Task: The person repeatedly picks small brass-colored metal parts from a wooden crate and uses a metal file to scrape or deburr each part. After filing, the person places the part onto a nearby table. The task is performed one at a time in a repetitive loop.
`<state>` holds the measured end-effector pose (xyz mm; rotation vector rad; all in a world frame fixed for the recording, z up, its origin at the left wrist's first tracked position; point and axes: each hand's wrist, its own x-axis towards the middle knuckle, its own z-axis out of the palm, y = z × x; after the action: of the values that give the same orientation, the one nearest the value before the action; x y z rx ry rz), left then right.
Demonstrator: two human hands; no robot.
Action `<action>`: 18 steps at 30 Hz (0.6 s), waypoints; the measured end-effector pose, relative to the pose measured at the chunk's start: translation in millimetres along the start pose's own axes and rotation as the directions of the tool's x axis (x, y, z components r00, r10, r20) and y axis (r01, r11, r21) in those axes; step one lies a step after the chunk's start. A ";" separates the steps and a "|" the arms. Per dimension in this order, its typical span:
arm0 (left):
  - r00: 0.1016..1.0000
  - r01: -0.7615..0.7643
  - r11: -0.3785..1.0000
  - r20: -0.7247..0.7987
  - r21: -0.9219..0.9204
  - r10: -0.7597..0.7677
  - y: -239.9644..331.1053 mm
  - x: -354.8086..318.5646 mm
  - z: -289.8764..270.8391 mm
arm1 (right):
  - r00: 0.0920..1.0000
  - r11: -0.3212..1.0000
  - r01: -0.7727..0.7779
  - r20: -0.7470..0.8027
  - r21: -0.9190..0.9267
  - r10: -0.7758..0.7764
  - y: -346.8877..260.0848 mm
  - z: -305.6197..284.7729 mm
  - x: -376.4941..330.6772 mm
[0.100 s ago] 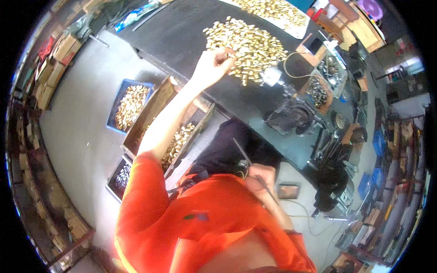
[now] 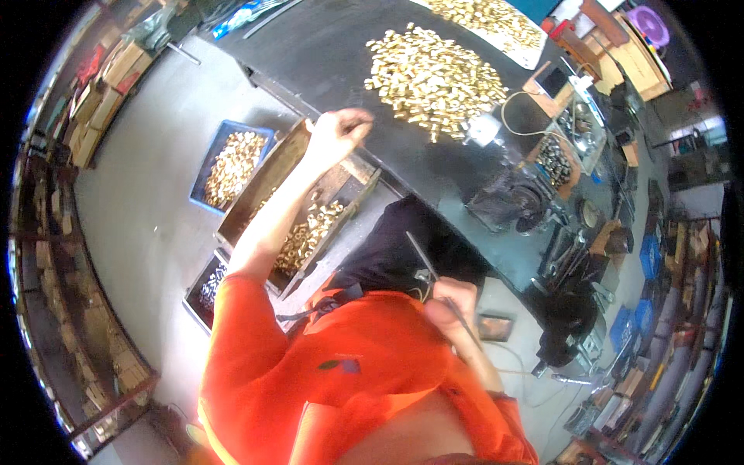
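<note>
My left hand (image 2: pixel 338 136) is over the table's near edge, between the pile of small brass fittings (image 2: pixel 434 81) and the long wooden box (image 2: pixel 260 174). Its fingers are drawn together and slightly blurred; what they hold, if anything, is too small to make out. Brass pieces (image 2: pixel 306 236) lie in the lower part of the box, under my left forearm. My right hand (image 2: pixel 452 304) is closed around a slim grey metal rod (image 2: pixel 419 252), held slanted near my lap, its upper end pointing toward the table.
A blue bin of brass parts (image 2: pixel 203 203) and a dark tray of silvery parts (image 2: pixel 195 301) stand left of the box. A dark vise-like fixture (image 2: pixel 504 203) sits on the table (image 2: pixel 310 58). Beyond the pile lies a white sheet with more brass parts (image 2: pixel 535 56). Shelves flank both sides.
My left hand has left the brass pile and come back toward me, over the box's far end. My right hand still grips the rod. The whole view has shifted slightly.
</note>
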<state>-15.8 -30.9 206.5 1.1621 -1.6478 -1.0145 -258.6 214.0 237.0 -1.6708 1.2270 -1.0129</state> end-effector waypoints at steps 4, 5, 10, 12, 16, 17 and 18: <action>0.977 0.070 0.800 0.121 0.596 -0.175 -116.8 -66.0 -42.2 | 1.000 1.000 -0.001 0.020 0.007 0.001 6.4 9.9 0.6; 0.981 0.087 0.803 0.088 0.589 -0.171 -126.2 -83.6 -40.7 | 1.000 1.000 0.001 0.022 0.003 -0.001 6.9 10.6 1.5; 0.924 0.187 0.550 0.045 0.814 -0.381 -171.5 -103.1 -28.3 | 0.997 0.999 -0.034 0.067 0.007 0.034 -3.6 12.7 7.7; 0.903 0.123 0.482 0.104 0.868 -0.417 -174.6 -99.0 -21.4 | 0.997 0.999 -0.030 0.067 0.012 0.029 -4.4 12.3 6.9; 0.849 0.095 0.398 0.134 0.913 -0.510 -180.1 -89.7 -18.2 | 0.999 0.999 -0.036 0.041 0.006 0.036 -3.3 10.4 1.7; 0.845 0.112 0.393 0.120 0.913 -0.521 -177.7 -88.8 -17.9 | 0.998 0.999 -0.038 0.042 0.001 0.038 -2.5 9.2 0.9; 0.840 0.131 0.383 0.103 0.914 -0.533 -174.4 -88.7 -19.9 | 0.998 0.999 -0.040 0.045 0.000 0.040 -2.4 9.5 0.5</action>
<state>67.2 10.3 33.1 2.2039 -2.4654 -0.5622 -248.9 215.4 236.0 -1.6533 1.2252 -0.9463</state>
